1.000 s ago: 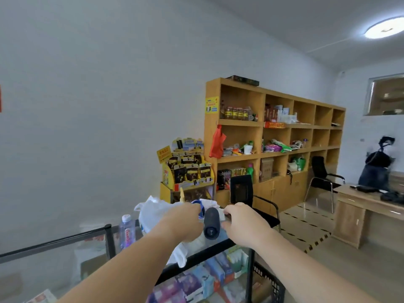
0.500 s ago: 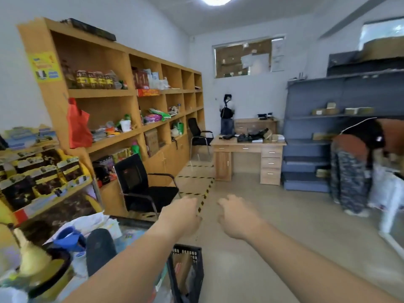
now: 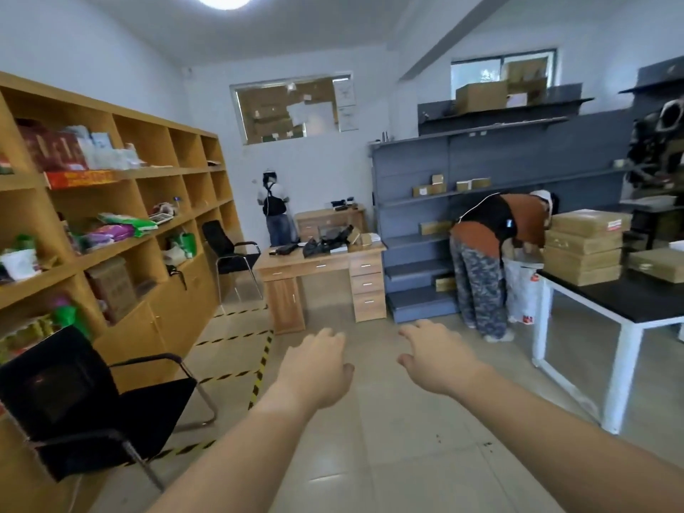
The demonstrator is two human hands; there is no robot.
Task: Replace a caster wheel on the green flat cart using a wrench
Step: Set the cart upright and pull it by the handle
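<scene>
Evidently, we stood at the very start of the job. Neither the green flat cart, nor a caster wheel, nor the wrench appeared anywhere in the head view. We therefore judged that no step of the replacement was done: the cart had to be found, the wrench fetched, the old wheel unbolted and the new one fitted.

Our left hand point(image 3: 314, 368) and right hand point(image 3: 433, 361) were stretched forward side by side, apart from each other. They hung in the air above the tiled floor point(image 3: 370, 446), on the near side of the wooden bench point(image 3: 364, 283). The fingers point(image 3: 329, 336) of the left hand were loosely bent, and those of the right hand were likewise relaxed and drooping. Both palms faced down, and neither hand held or touched anything.

Because the task's things lay out of view, we could not place them relative to the fingers. We could say only that no tool or part lay beneath or between them.

Left of the bench ran the wooden shelving point(image 3: 159, 201), with a black chair point(image 3: 92, 401) nearer to us. Right of the bench a person point(image 3: 485, 253) bent toward stacked cartons point(image 3: 584, 246). Striped floor tape point(image 3: 261, 364) ran from the bench's left side toward us.
</scene>
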